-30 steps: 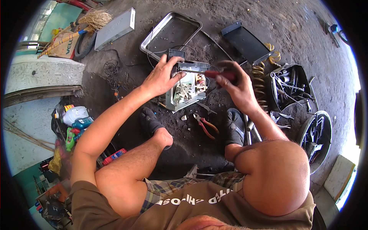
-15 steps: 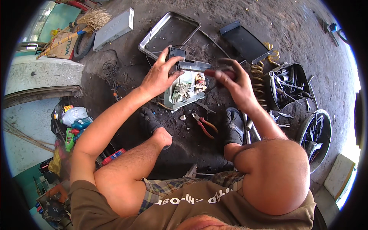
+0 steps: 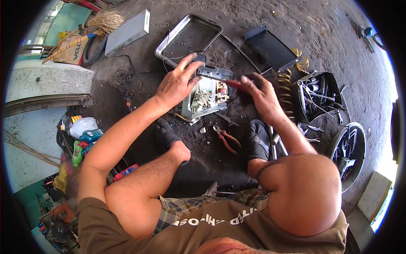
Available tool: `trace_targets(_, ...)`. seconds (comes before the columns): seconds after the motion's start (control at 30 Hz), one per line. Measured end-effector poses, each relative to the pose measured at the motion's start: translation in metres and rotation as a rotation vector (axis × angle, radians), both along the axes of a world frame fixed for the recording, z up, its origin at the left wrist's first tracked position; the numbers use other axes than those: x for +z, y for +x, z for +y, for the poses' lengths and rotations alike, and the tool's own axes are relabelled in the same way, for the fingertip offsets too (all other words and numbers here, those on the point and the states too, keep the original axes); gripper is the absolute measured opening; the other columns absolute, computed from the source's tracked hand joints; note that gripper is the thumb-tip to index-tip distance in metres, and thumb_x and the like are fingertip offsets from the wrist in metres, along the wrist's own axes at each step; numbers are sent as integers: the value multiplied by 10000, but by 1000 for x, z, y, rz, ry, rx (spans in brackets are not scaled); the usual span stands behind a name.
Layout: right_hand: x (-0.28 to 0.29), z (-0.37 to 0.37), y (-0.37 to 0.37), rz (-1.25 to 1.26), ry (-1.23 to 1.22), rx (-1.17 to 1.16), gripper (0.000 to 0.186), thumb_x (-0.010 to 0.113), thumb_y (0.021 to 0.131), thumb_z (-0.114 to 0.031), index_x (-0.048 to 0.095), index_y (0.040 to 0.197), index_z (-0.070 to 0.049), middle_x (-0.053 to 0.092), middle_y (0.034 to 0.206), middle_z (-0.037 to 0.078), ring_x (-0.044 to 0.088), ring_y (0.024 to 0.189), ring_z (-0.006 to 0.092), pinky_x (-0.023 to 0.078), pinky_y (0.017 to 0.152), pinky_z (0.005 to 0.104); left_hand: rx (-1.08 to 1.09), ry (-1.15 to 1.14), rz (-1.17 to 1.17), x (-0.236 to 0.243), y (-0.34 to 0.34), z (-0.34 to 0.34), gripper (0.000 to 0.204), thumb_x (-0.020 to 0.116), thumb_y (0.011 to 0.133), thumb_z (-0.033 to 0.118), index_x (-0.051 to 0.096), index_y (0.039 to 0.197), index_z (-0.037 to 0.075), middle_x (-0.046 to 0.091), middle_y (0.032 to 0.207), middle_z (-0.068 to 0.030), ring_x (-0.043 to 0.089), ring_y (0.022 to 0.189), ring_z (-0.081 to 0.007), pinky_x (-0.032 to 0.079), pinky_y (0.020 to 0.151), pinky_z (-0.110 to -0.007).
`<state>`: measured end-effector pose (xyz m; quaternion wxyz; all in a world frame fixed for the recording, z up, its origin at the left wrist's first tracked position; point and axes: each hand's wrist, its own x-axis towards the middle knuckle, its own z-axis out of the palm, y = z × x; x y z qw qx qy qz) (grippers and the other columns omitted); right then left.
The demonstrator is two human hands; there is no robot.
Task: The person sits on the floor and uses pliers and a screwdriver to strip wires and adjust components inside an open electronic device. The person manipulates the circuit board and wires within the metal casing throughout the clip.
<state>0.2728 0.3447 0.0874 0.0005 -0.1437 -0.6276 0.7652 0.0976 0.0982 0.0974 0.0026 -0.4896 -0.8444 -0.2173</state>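
On the floor between the feet | opened metal chassis, circuit board exposed: rigid, sharp-edged, board fragile, grip by frame | left hand clasps top edge | right hand closed around red-handled screwdriver

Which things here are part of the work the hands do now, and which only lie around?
In use:
- left hand steadying the opened metal device
- right hand holding the red-handled screwdriver against it

Lying about:
- red-handled pliers on the ground
- metal tray
- black cover panel
- yellow coiled hose
- broom
- basket of tools
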Motion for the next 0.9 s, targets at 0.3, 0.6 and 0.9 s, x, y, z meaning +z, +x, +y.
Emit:
trace_targets(0.3, -10, 7, -16, -28, 211, -19, 239, 776, 982, -59, 720, 1206, 3, 804, 1082, 84, 693, 977, 100, 591, 886, 312, -68, -93, 196, -4, -10, -1, 321, 791, 945, 107, 697, 1251, 82, 725, 1305, -135, 773, 1047, -368, 671, 849, -432)
trace_targets(0.6, -11, -3, -35, -57, 412, -20, 229, 782, 963, -70, 737, 1184, -27, 765, 1080, 105, 723, 921, 156, 582, 813, 366, -44, -205, 299, -7, -23, -2, 248, 747, 960, 100, 680, 1186, 23, 756, 1250, -205, 788, 933, -395, 675, 797, -457)
trace_targets(0.9, -18, -20, -30, 346, 448, -243, 224, 790, 957, -88, 723, 1164, -34, 724, 1057, 81, 714, 983, 182, 572, 889, 343, -28, -304, 253, -8, -34, -6, 134, 615, 976, 15, 577, 1099, -19, 731, 1173, -283, 758, 935, -461, 652, 803, -532)
